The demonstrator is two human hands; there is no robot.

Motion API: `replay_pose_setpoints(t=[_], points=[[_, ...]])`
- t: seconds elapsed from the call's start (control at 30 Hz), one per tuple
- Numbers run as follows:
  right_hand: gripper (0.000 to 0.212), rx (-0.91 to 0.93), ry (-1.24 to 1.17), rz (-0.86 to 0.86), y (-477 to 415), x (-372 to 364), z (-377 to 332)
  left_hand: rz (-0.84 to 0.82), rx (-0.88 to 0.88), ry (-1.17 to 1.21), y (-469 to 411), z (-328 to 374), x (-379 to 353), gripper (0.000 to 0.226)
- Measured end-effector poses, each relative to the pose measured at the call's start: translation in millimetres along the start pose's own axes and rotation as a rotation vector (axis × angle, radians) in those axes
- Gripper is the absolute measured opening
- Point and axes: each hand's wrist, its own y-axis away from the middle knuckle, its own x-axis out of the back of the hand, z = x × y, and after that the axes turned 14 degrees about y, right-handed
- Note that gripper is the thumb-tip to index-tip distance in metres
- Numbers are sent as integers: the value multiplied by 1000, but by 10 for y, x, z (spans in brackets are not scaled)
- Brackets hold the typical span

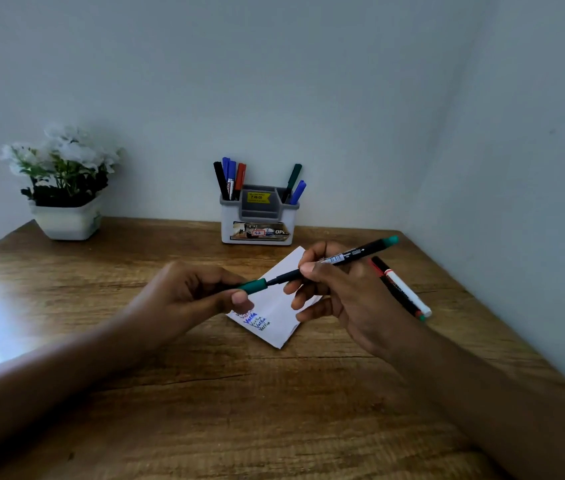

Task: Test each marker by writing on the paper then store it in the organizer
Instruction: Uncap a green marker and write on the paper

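From the head camera: gripping a green marker in the right hand, thumb and bent forefinger pinching the black barrel, other fingers loosely spread underneath. Pinching the green cap in the left hand between thumb and curled fingers, cap mouth right at the marker's narrow front end; cannot tell whether seated or just apart. Held in the air, tilted, tail end up toward the right, above a folded white paper lying on the wooden table. Written on the paper's near left part, several short lines in blue and green. Standing behind the paper, by the wall, a grey and white organizer: black, blue and red stored markers upright in its left compartment, a green and a blue marker leaning in the right compartment. Lying on the table just right of the right hand, side by side, two loose markers. Far left, by the wall, a white flower pot with white blooms.
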Motion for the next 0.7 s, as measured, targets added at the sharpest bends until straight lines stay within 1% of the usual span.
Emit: replay_pose_setpoints(t=[0.07, 0.1, 0.13, 0.2, 0.27, 0.33, 0.4, 0.5, 0.6, 0.7], points=[[5, 7, 38, -21, 14, -24, 2, -4, 2, 28, 5, 21, -30, 52], [11, 17, 76, -30, 25, -38, 1, -12, 1, 56, 4, 40, -57, 51], [19, 35, 119, -37, 39, -55, 2, -23, 1, 101, 4, 55, -90, 47], [29, 84, 185, -25, 59, -100, -1, -35, 14, 182, -14, 97, -158, 30], [26, 112, 193, 22, 66, -118, -2, -11, 37, 229, -39, 157, -215, 22], [15, 132, 166, 46, 63, -117, -21, 35, 66, 267, -68, 215, -247, 21], [10, 140, 128, 41, 67, -117, -52, 65, 87, 308, -95, 248, -264, 22], [13, 129, 104, 42, 67, -122, -77, 103, 102, 330, -107, 269, -313, 23], [18, 63, 120, 75, 45, -100, -49, 141, 96, 305, -125, 297, -367, 21], [13, 43, 129, 131, 17, -45, -70, 183, 66, 244, -183, 342, -343, 25]])
